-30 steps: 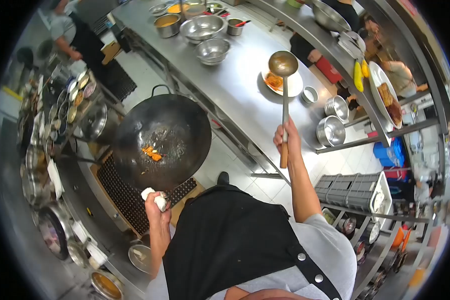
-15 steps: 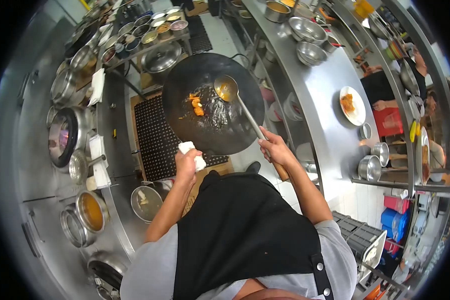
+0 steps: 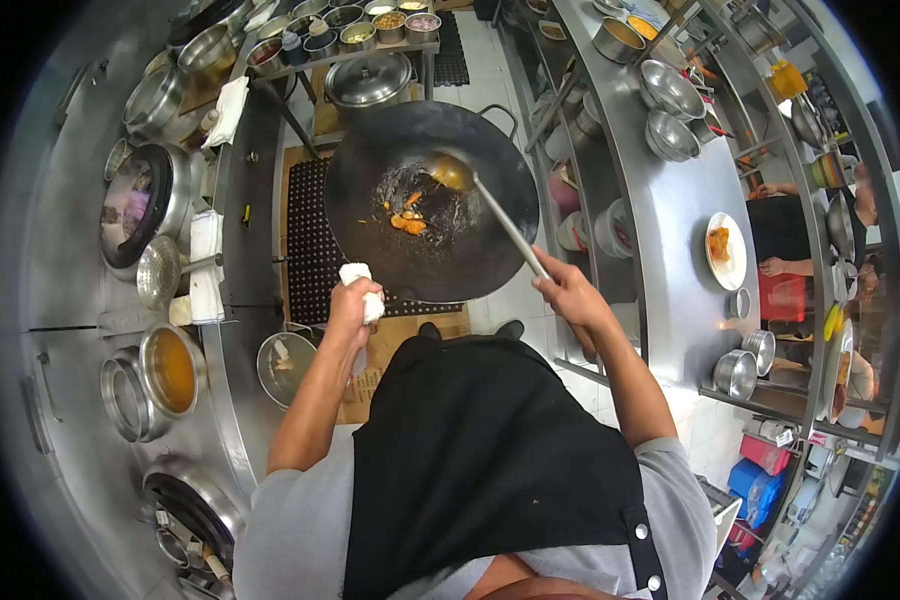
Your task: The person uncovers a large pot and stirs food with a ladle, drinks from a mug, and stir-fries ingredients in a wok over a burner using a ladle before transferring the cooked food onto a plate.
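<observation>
A large black wok (image 3: 370,250) hangs over the floor in front of me, with a little orange food (image 3: 408,222) at its middle. My left hand (image 3: 352,305) is closed round a white cloth (image 3: 358,274) at the wok's near edge; the cloth hides the grip beneath. In my right hand (image 3: 573,293) is the handle of a long metal ladle (image 3: 508,227), its bowl resting inside the wok beside the food. A white oval plate (image 3: 732,262) with orange food stands on the steel counter to the right.
Steel counter (image 3: 660,290) on the right bears metal bowls (image 3: 672,90). Left, a range (image 3: 60,290) holds pots, one with orange liquid (image 3: 173,372). Ahead are a lidded pot (image 3: 368,82) and ingredient containers (image 3: 358,35). Beyond the counter, a co-worker's hand (image 3: 773,267) shows.
The ladle has gone from over the plate on the counter down into the wok. My view has turned toward the range, and the food in the wok has shifted.
</observation>
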Demonstrator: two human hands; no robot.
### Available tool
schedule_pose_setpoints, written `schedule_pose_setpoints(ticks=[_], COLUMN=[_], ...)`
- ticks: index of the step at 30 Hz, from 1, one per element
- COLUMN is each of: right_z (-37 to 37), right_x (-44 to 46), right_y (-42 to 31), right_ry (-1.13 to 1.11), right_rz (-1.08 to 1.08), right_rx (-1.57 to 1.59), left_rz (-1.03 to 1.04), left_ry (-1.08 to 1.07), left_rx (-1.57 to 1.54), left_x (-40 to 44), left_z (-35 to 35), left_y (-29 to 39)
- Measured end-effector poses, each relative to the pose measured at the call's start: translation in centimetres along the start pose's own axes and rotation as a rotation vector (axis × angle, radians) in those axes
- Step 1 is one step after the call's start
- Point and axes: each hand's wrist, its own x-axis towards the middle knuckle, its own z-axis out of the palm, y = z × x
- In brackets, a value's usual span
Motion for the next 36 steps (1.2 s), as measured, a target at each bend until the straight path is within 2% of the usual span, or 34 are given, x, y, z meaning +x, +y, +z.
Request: schedule_pose_setpoints(ticks=[1, 3, 5, 6, 9, 11, 13, 15, 19, 20, 23, 25, 28, 29, 31, 33, 34, 36], right_z=[-0.1, 1.1, 2.3, 2.7, 5.1, 6.9, 7.9, 8.3, 9.2, 9.6, 9.3, 8.5, 7.4, 7.5, 8.1, 9.2, 10.0, 11.8], right_x=[0.3, 0.9, 1.1, 1.1, 1.4, 2.2, 2.2, 2.1, 1.7, 1.8, 2.7, 3.7, 5.1, 5.4, 6.2, 6.6, 6.6, 6.7], right_y=[-0.8, 0.3, 0.9, 0.1, -1.8, -2.3, -3.0, -3.3, -0.3, 0.6, 2.0, 2.8, 2.6, 2.4, 1.8, 0.5, 0.0, -0.2], right_ry=[-0.016, 0.020, 0.024, 0.021, -0.067, -0.177, -0.242, -0.438, -0.581, -0.595, -0.468, -0.470, -0.346, -0.349, -0.220, -0.225, -0.220, -0.287], right_rz=[0.194, 0.137, 0.240, 0.239, 0.339, 0.373, 0.356, 0.339, 0.258, 0.230, 0.362, 0.370, 0.432, 0.429, 0.332, 0.303, 0.281, 0.253], right_rx=[0.081, 0.137, 0.350, 0.348, 0.522, 0.714, 0.736, 1.073, 1.292, 1.323, 1.335, 1.326, 1.032, 1.027, 0.673, 0.615, 0.564, 0.622], left_rz=[0.012, -0.006, 0.039, 0.091, 0.222, 0.218, 0.203, 0.227, 0.072, -0.051, -0.124, -0.106, -0.110, -0.047, 0.025, 0.257, 0.210, 0.295], left_ry=[-0.006, 0.021, 0.051, 0.088, 0.147, 0.162, 0.187, 0.243, 0.267, 0.228, 0.175, 0.165, 0.199, 0.233, 0.274, 0.292, 0.284, 0.288], left_rx=[-0.024, -0.046, -0.074, -0.095, -0.071, -0.067, -0.011, 0.019, 0.072, 0.027, -0.116, -0.105, -0.100, -0.078, -0.063, 0.014, 0.023, 0.087], left_x=[0.1, 1.2, 2.4, 2.1, 2.4, 2.4, 3.2, 4.1, 4.8, 3.4, 2.6, 2.1, 1.3, 0.8, 0.7, 0.7, 0.5, 1.9], left_z=[0.0, 0.1, 0.6, 1.8, 4.2, 4.9, 4.5, 3.2, -1.5, -2.2, -4.7, -5.2, -5.0, -4.3, -3.3, -2.1, -1.5, -1.2], left_y=[0.0, -0.8, -1.8, -1.7, -2.5, -2.4, -3.0, -3.6, -4.2, -3.1, -3.7, -4.2, -3.7, -3.4, -3.5, -3.5, -3.1, -3.5])
